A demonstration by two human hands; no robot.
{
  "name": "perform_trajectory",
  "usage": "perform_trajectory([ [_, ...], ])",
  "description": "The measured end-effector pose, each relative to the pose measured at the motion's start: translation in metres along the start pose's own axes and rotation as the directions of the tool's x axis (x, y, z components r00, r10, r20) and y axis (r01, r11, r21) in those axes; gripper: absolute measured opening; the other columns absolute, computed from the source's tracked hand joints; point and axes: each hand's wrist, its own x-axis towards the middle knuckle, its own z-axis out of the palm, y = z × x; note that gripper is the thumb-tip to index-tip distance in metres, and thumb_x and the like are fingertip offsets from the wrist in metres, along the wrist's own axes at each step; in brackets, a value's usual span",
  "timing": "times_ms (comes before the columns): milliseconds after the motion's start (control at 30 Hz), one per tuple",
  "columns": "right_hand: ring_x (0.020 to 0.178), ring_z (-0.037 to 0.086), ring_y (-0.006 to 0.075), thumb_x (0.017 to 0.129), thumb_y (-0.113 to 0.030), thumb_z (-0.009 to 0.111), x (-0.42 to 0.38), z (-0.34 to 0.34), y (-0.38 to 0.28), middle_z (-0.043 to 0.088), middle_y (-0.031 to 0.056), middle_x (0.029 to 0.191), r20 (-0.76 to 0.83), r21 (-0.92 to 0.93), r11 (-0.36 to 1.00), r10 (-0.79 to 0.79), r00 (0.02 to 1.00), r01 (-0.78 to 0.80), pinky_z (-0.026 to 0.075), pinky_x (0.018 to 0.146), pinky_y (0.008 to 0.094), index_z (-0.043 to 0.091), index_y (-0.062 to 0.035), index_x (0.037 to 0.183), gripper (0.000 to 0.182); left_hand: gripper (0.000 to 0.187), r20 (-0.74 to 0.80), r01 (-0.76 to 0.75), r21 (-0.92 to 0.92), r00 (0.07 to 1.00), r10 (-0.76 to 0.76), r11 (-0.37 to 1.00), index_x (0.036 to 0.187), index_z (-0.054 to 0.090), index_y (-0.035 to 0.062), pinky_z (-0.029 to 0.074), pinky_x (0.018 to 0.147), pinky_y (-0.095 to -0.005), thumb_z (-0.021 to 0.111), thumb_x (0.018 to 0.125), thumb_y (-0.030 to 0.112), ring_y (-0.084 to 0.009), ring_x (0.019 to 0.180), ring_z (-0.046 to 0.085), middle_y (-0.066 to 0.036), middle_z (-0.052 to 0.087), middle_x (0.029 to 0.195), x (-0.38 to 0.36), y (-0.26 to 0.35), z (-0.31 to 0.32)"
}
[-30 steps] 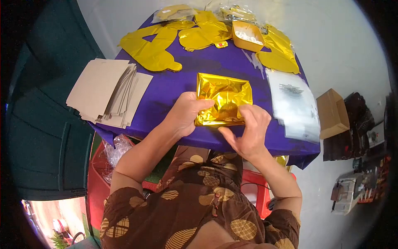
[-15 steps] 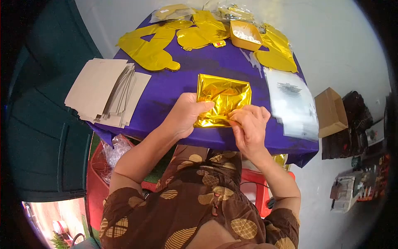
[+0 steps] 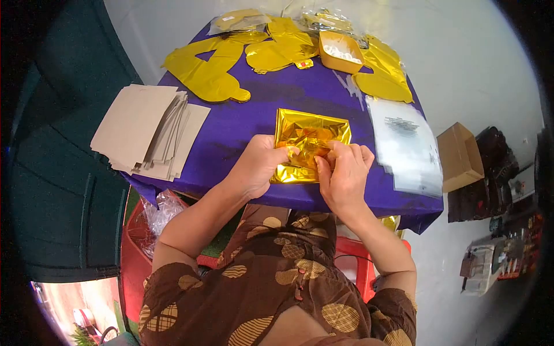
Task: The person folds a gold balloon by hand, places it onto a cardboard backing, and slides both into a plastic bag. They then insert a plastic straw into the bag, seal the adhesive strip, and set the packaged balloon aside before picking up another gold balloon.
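A gold foil balloon [image 3: 311, 122], folded into a shiny, nearly square packet, is held between my two hands above the near half of the table. My left hand [image 3: 262, 164] grips its left side, with the thumb on top of the foil. At the right side, my right hand [image 3: 346, 173] pinches the foil between thumb and fingers. The middle of the packet is creased and bunched between my fingertips. My palms and fingers hide part of its left and right edges.
Flat gold foil balloons [image 3: 205, 72] lie at the back of the purple-covered table [image 3: 277, 95]. A yellow tub [image 3: 341, 64] holds small white items. Grey-beige cards [image 3: 133, 124] are stacked left; clear plastic bags [image 3: 407, 144] lie right. Beyond stands a cardboard box [image 3: 460, 158].
My right hand's fingers have moved up and slightly left from the packet's lower edge toward its middle. The foil there is now more bunched. My left hand still grips the left side.
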Motion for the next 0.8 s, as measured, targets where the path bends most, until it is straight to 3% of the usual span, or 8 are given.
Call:
perform_trajectory([
  [133,0.082,0.056,0.0282,0.068,-0.005,0.078,0.006,0.001,-0.006,0.058,0.0095,0.092,-0.118,-0.086,0.996,-0.027,0.993,0.017,0.038,0.082,0.0443,0.057,-0.0044,0.108,0.046,0.028,0.005,0.022,-0.041,1.000,-0.022,0.999,0.117,0.060,-0.0067,0.056,0.087,-0.0351,0.061,0.093,0.006,-0.0196,0.095,0.069,-0.013,0.068,0.110,0.001,-0.002,-0.004],
  [233,0.081,0.056,0.0278,0.070,-0.007,0.074,0.004,0.003,-0.005,0.058,0.0106,0.094,-0.127,-0.120,0.986,-0.130,0.983,0.115,0.041,0.080,0.0426,0.059,-0.0044,0.104,0.037,0.028,0.004,0.050,-0.056,0.999,-0.050,0.997,0.117,0.060,-0.0064,0.056,0.086,-0.0350,0.062,0.092,0.006,-0.0195,0.095,0.069,-0.013,0.068,0.110,0.002,-0.005,-0.007],
  [333,0.082,0.057,0.0273,0.073,-0.008,0.069,0.005,-0.006,-0.002,0.057,0.0123,0.094,0.107,0.048,0.982,-0.189,0.976,0.185,0.045,0.074,0.0391,0.061,-0.0022,0.098,0.026,0.027,0.006,0.032,-0.070,0.999,-0.032,0.997,0.116,0.060,-0.0059,0.056,0.085,-0.0347,0.062,0.092,0.006,-0.0193,0.094,0.069,-0.013,0.068,0.109,0.002,-0.005,-0.005],
  [433,0.081,0.057,0.0269,0.073,-0.009,0.065,0.004,-0.002,-0.004,0.058,0.0129,0.094,0.146,0.102,0.974,-0.217,0.965,0.204,0.047,0.068,0.0378,0.062,0.0008,0.097,0.026,0.026,-0.009,0.046,-0.058,0.999,-0.047,0.997,0.116,0.061,-0.0051,0.057,0.083,-0.0346,0.061,0.092,0.006,-0.0191,0.093,0.069,-0.012,0.068,0.107,0.004,-0.006,-0.008],
  [533,0.087,0.060,0.0312,0.075,-0.009,0.064,0.000,-0.004,-0.007,0.060,0.0178,0.103,0.187,0.059,0.970,-0.244,0.952,0.237,0.051,0.077,0.0412,0.061,0.0075,0.107,0.036,0.020,-0.081,0.050,-0.075,0.995,-0.057,0.996,0.109,0.063,-0.0059,0.057,0.077,-0.0333,0.058,0.091,0.002,-0.0183,0.084,0.069,-0.011,0.069,0.099,0.006,-0.005,-0.006],
  [667,0.101,0.062,0.0385,0.077,-0.007,0.061,-0.002,-0.013,-0.024,0.061,0.0255,0.115,0.312,-0.049,0.978,-0.179,0.933,0.204,0.051,0.091,0.0462,0.058,0.0121,0.115,0.042,0.019,-0.106,0.061,-0.117,0.992,-0.074,0.991,0.107,0.063,-0.0074,0.058,0.078,-0.0348,0.057,0.090,0.000,-0.0195,0.084,0.069,-0.013,0.069,0.100,0.008,-0.006,-0.008],
  [800,0.109,0.062,0.0416,0.080,-0.006,0.059,-0.017,-0.001,-0.020,0.062,0.0287,0.118,0.318,-0.132,0.960,-0.193,0.928,0.245,0.049,0.097,0.0495,0.058,0.0128,0.117,0.042,0.020,-0.153,0.087,-0.141,0.982,-0.108,0.986,0.107,0.062,-0.0085,0.058,0.079,-0.0360,0.055,0.089,-0.002,-0.0215,0.085,0.070,-0.015,0.069,0.100,0.011,-0.011,-0.009],
])
